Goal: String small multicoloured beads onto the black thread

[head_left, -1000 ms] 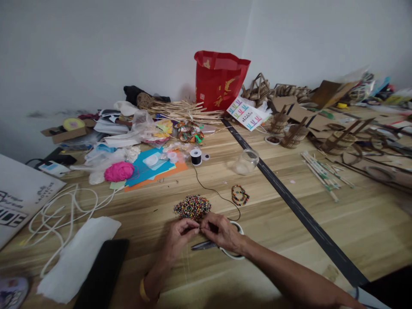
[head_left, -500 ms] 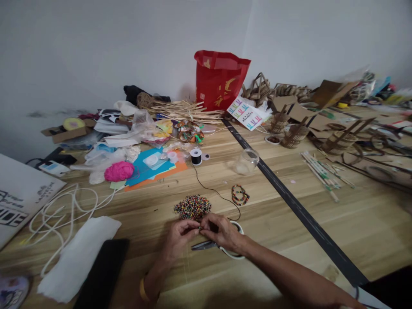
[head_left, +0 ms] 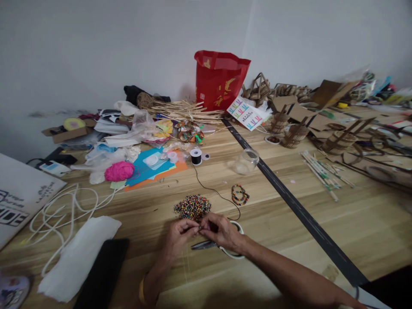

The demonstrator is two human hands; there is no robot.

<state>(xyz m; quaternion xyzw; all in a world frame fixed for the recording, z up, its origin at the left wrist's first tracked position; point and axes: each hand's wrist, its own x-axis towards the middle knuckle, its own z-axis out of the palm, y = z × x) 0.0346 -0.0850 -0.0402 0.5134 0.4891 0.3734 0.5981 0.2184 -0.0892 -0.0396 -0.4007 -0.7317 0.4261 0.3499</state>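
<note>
Just in front of a heap of small multicoloured beads [head_left: 193,206], my left hand [head_left: 180,235] and my right hand [head_left: 222,231] meet fingertip to fingertip. Both are closed in a pinch around a tiny dark bead [head_left: 200,228], mostly covered by the fingers. Pale thin thread [head_left: 187,264] seems to hang below my left hand. Scissors with white handles [head_left: 234,256] lie on the table under my right hand, dark blades pointing left. Beyond it rests a coiled string of colourful beads [head_left: 240,195]. A dark cord [head_left: 212,189] runs from a black spool [head_left: 195,157] toward my right hand.
A glass jar [head_left: 247,162] stands beyond the bead string, beside a black strip [head_left: 289,206] crossing the table. To the left lie a black phone-like slab [head_left: 102,274], white cloth [head_left: 80,257], white cord [head_left: 72,206] and pink yarn [head_left: 119,171]. Small woven baskets [head_left: 294,135] stand right.
Hardly anything differs. My fingertips shift very slightly around the bead, and the pale thread below my left hand shows a little more clearly.
</note>
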